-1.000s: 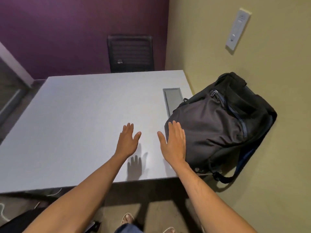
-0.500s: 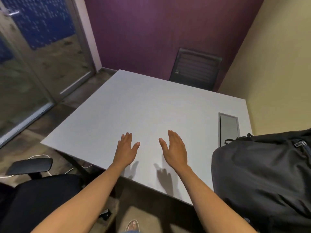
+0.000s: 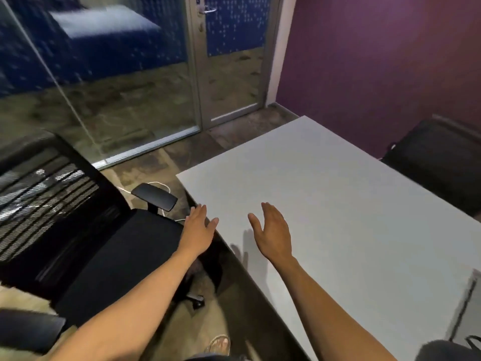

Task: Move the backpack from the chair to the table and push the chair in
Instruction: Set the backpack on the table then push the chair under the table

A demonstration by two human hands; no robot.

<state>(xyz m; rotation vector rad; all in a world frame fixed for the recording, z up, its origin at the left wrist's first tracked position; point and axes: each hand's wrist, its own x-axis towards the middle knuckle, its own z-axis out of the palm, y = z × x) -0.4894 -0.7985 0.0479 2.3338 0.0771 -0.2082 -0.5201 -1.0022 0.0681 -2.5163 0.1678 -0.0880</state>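
Note:
A black office chair [image 3: 109, 246] with a mesh back stands at the left, pulled out from the white table [image 3: 351, 217], its seat bare. Only a dark corner of the backpack [image 3: 442, 350] shows on the table at the bottom right edge. My left hand [image 3: 199, 230] hovers open over the gap between the chair seat and the table's near corner. My right hand [image 3: 273, 233] is open above the tabletop, fingers apart, holding nothing.
A second black chair [image 3: 437, 157] sits at the table's far side by the purple wall. A glass wall and door [image 3: 229, 61] stand behind the chair. A white cable [image 3: 156, 184] lies on the floor near the armrest. My sandalled foot [image 3: 220, 345] is below.
The view has swung left: the backpack has slid almost out of frame at the right and the pulled-out chair has come into view. Both hands stay open and have shifted left with it.

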